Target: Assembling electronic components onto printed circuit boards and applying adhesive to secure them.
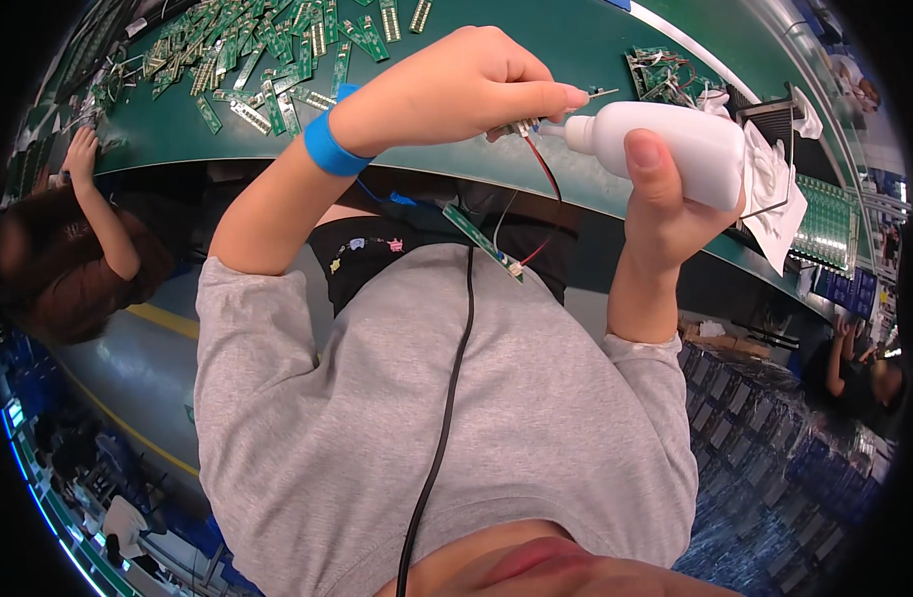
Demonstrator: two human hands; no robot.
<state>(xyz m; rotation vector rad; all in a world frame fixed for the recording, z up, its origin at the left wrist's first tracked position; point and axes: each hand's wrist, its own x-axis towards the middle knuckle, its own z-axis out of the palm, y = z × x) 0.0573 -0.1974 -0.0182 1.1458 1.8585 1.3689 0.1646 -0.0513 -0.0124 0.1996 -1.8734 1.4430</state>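
Note:
My left hand point(456, 90), with a blue strap point(332, 144) on its wrist, pinches a small circuit board point(521, 128), mostly hidden by the fingers. Red and black wires point(544, 164) hang from it down to a narrow green circuit board point(481, 242) that dangles in front of my shirt. My right hand point(665, 214) is wrapped around a white squeeze bottle point(680, 149), tilted on its side. The bottle's nozzle points left, right beside the board in my left hand; whether they touch I cannot tell.
Loose narrow circuit boards point(277, 50) are heaped on the green worktable point(456, 164) at the far left. Wired boards point(665, 75), a dark rack point(775, 119), white cloths point(770, 174) and a panel of boards point(826, 224) lie at the right. Another person's hand point(82, 156) rests at the left table edge.

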